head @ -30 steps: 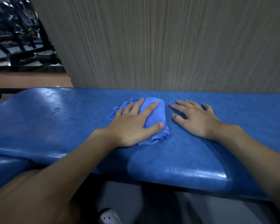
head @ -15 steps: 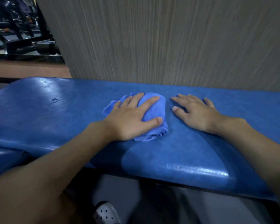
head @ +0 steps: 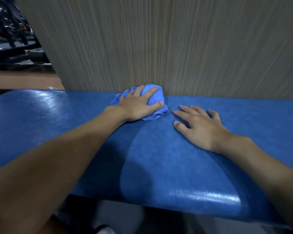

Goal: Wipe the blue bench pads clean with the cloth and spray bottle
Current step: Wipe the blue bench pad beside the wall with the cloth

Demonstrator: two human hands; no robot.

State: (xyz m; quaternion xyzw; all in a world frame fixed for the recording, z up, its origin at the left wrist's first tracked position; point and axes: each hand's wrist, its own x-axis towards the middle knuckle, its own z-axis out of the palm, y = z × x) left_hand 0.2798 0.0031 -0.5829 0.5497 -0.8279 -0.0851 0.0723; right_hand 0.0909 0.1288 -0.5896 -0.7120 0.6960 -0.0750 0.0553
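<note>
Here, blue pad (head: 159, 157) against grey wall (head: 176, 48).

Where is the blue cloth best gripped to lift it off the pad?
Grip the cloth by its bunched hump, where the left hand presses flat on it. Come from above and the near side: the wall stands right behind it, and the right hand lies flat on the bench pad to its right.
</note>
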